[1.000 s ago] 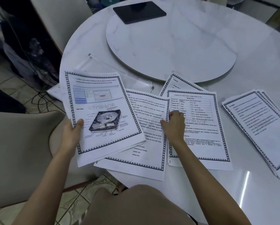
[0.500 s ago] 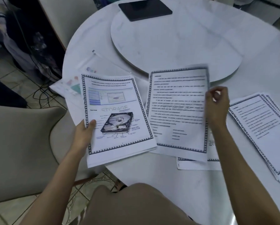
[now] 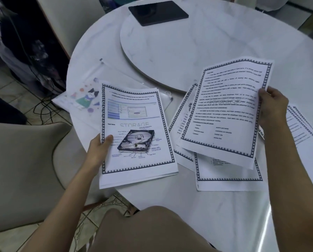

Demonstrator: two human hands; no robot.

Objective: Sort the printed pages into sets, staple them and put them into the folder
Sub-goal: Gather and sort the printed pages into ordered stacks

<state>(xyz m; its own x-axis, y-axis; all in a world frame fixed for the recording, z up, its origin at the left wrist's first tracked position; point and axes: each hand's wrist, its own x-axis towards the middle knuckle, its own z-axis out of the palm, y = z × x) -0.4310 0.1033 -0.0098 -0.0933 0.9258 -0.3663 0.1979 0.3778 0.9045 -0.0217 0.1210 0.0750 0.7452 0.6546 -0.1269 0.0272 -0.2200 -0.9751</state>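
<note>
Left hand gripping stack, right hand one sheet, above round, seemingly marble table.

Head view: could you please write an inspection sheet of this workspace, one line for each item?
Surface: round white marble table with raised turntable.
Job's things: hard-disk page set, text page, loose pages under it, right stack, clear folder at left; no stapler seen.
Clutter: flat black slab on the turntable.
Hands: left hand grips the hard-disk page set; right hand pinches the text page above the table.
Cables: dark cables on the tiled floor at left.
Surroundings: beige chair beside the table.
</note>
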